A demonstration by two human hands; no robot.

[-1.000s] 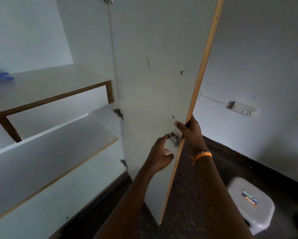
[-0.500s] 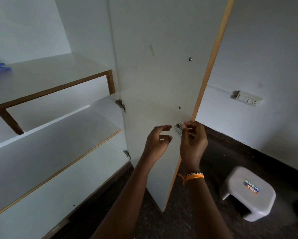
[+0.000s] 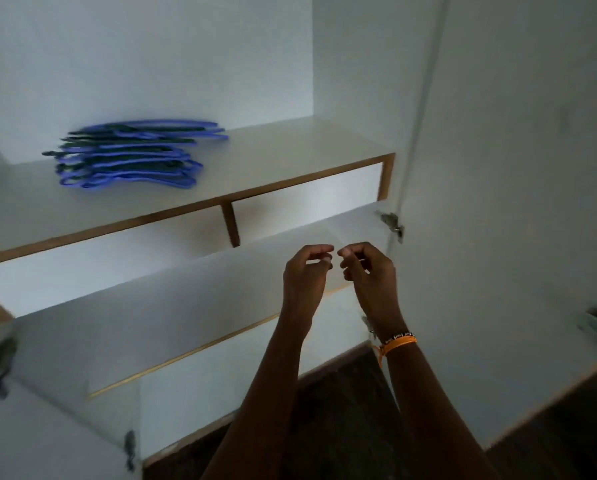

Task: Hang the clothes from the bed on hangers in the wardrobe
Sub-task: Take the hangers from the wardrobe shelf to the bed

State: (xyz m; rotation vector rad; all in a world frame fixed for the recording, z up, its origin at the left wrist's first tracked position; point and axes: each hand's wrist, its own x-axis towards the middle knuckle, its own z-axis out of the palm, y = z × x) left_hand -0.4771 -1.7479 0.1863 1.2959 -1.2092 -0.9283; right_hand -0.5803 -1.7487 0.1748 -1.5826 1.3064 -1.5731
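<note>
Fingers (image 3: 319,251) of both hands are loosely curled, tips drawn toward each other, and clamped on nothing we can make out. A second ago our right hand (image 3: 369,271) gripped the edge of the door (image 3: 515,202) by its latch while our left hand (image 3: 305,271) reached in beside it; now both have come off the door and hover close together, just apart, in front of the lower shelf (image 3: 144,327). Our view has also swung left and up into the open wardrobe (image 3: 221,64), so the hangers (image 3: 134,154), barely a blue sliver at the frame edge before, now lie in full sight as a flat stack on the upper shelf (image 3: 290,161), well above and left of our hands.

We judge the opening step done and the hangers next in reach. Bed and clothes are out of view, so nothing is hung yet.
</note>
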